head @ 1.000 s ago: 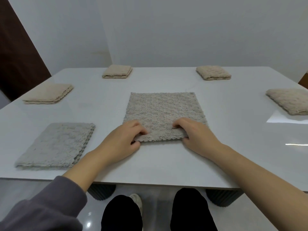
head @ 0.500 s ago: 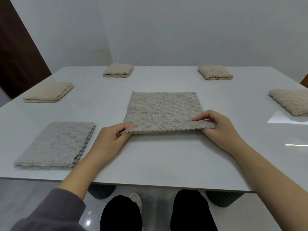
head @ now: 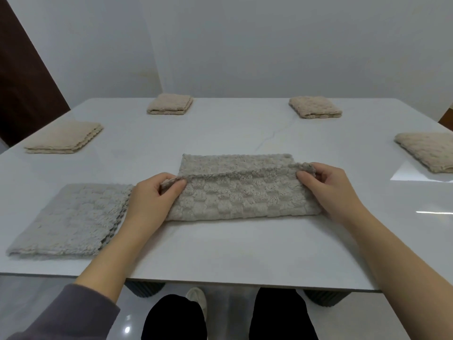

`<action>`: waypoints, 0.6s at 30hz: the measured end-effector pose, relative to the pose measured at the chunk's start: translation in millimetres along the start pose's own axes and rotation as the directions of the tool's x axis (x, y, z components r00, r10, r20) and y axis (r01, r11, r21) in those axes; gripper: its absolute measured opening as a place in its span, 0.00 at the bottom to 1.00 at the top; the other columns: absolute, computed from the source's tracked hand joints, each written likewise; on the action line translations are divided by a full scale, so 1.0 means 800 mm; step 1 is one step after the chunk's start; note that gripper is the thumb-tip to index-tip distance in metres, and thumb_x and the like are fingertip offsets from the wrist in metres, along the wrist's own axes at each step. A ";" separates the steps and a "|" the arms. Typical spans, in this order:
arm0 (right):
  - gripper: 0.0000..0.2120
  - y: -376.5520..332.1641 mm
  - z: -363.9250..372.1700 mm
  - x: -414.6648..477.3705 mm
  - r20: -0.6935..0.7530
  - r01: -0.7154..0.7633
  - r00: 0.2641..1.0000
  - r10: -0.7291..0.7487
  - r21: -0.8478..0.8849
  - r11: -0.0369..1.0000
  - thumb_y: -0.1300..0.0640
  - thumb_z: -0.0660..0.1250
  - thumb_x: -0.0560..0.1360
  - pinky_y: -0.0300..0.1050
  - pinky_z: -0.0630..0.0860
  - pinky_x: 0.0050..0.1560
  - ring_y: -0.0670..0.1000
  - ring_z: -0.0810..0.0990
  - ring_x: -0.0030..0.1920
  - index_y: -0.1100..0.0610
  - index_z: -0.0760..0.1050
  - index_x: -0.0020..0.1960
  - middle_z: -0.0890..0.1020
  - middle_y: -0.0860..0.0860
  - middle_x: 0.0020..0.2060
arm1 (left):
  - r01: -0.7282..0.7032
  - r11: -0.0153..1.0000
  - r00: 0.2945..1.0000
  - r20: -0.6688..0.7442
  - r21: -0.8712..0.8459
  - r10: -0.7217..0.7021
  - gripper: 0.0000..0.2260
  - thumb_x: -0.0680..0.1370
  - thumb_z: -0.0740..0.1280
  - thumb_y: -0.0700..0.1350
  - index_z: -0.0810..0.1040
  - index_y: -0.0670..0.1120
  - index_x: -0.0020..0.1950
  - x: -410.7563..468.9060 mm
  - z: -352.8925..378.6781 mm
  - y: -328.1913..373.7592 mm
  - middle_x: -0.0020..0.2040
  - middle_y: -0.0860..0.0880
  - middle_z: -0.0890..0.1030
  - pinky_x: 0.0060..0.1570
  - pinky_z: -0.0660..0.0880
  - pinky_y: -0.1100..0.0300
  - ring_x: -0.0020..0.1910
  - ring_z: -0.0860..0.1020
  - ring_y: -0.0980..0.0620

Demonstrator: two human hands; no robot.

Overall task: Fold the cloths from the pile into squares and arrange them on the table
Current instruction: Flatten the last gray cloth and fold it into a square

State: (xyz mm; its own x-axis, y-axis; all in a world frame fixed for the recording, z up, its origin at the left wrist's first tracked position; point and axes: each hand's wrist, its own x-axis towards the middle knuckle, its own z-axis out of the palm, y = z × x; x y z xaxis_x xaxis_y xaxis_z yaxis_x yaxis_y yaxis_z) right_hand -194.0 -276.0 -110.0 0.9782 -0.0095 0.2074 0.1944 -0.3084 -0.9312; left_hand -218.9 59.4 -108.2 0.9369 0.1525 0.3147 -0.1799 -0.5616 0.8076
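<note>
A white tabletop (head: 220, 253) is seen, with a grey, checker-textured cloth (head: 245, 200) laid at its near middle, its near half lifted and doubled over. The raised edge is pinched at both corners by the fingers (head: 157, 180) of the left hand (head: 152, 200) and the right hand (head: 328, 190). A beige folded cloth (head: 429, 150) is cut off at the right.

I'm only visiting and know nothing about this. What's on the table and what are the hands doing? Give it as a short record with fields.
surface: white table
cloth in work: grey cloth, doubled over at its near side, free edge raised
left hand: pinches the raised edge's left corner
right hand: pinches its right corner
near left: grey stack, flat, layered edges showing
folded beige cloths: left cloth, back-left cloth, back-right cloth, right cloth, spaced apart from one another
</note>
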 end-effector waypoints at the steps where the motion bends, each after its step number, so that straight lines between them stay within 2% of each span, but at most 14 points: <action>1: 0.14 0.000 -0.001 0.007 -0.019 -0.012 1.000 0.011 -0.045 0.999 0.58 0.65 0.79 0.37 0.65 0.31 0.43 0.68 0.29 0.62 0.71 0.35 0.71 0.44 0.27 | 0.009 0.999 1.000 -0.012 0.037 -0.009 0.09 0.77 0.69 0.48 0.79 0.48 0.37 0.010 0.003 0.005 0.34 0.47 0.80 0.38 0.71 0.56 0.37 0.77 0.50; 3: 0.16 0.000 -0.001 0.025 -0.053 -0.052 0.998 0.045 -0.140 0.989 0.54 0.63 0.79 0.42 0.63 0.34 0.47 0.67 0.31 0.63 0.69 0.36 0.69 0.48 0.29 | 0.031 0.991 0.999 -0.030 0.130 -0.027 0.12 0.77 0.68 0.49 0.77 0.44 0.37 0.034 0.012 0.018 0.33 0.47 0.78 0.36 0.69 0.57 0.36 0.74 0.50; 6: 0.15 -0.004 0.002 0.053 -0.085 -0.115 0.991 0.101 -0.190 0.975 0.53 0.62 0.76 0.48 0.64 0.34 0.51 0.66 0.30 0.55 0.65 0.32 0.67 0.50 0.27 | 0.045 0.956 0.999 0.003 0.290 -0.048 0.14 0.79 0.65 0.49 0.75 0.41 0.38 0.071 0.027 0.026 0.35 0.47 0.77 0.33 0.65 0.61 0.36 0.72 0.50; 9: 0.15 -0.006 0.008 0.076 -0.109 -0.103 0.992 0.067 -0.369 0.924 0.56 0.62 0.76 0.45 0.65 0.35 0.53 0.67 0.31 0.56 0.64 0.32 0.68 0.53 0.27 | 0.055 0.916 0.992 0.082 0.397 -0.095 0.15 0.80 0.63 0.48 0.70 0.46 0.33 0.097 0.042 0.018 0.32 0.47 0.74 0.31 0.63 0.58 0.33 0.71 0.50; 11: 0.15 -0.005 0.014 0.086 -0.113 -0.105 0.992 0.059 -0.461 0.881 0.58 0.62 0.76 0.46 0.64 0.34 0.54 0.68 0.32 0.57 0.64 0.32 0.69 0.54 0.27 | 0.090 0.903 0.989 0.066 0.421 -0.129 0.17 0.80 0.62 0.48 0.68 0.46 0.32 0.107 0.050 0.009 0.31 0.47 0.73 0.30 0.62 0.57 0.33 0.70 0.49; 14: 0.12 0.003 0.021 0.096 -0.131 -0.121 0.990 0.056 -0.559 0.820 0.58 0.62 0.76 0.46 0.67 0.36 0.56 0.73 0.36 0.62 0.71 0.36 0.75 0.55 0.30 | 0.133 0.871 0.988 0.006 0.473 -0.154 0.16 0.79 0.62 0.49 0.70 0.43 0.34 0.114 0.061 -0.001 0.32 0.46 0.74 0.31 0.64 0.57 0.36 0.73 0.45; 16: 0.08 0.009 0.026 0.099 -0.143 -0.109 0.989 0.029 -0.588 0.801 0.58 0.63 0.76 0.47 0.71 0.40 0.55 0.76 0.39 0.61 0.76 0.42 0.79 0.54 0.34 | 0.134 0.828 0.989 -0.020 0.544 -0.147 0.14 0.79 0.62 0.50 0.73 0.43 0.37 0.116 0.068 -0.004 0.35 0.48 0.75 0.32 0.65 0.57 0.38 0.74 0.44; 18: 0.06 0.013 0.029 0.100 -0.163 -0.098 0.987 -0.001 -0.592 0.800 0.58 0.63 0.76 0.47 0.73 0.42 0.54 0.77 0.41 0.58 0.78 0.44 0.81 0.52 0.37 | 0.116 0.792 0.993 -0.043 0.599 -0.112 0.13 0.79 0.61 0.50 0.71 0.45 0.37 0.115 0.074 -0.006 0.34 0.50 0.73 0.31 0.63 0.57 0.38 0.73 0.45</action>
State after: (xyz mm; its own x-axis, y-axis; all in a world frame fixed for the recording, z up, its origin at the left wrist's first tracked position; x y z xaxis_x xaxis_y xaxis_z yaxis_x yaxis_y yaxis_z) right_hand -111.7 -257.6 -110.0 0.9531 -0.1645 0.2540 0.0169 -0.8091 -0.5874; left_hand -114.1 28.3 -112.4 0.9373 0.2497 0.2433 0.1457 -0.9146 0.3771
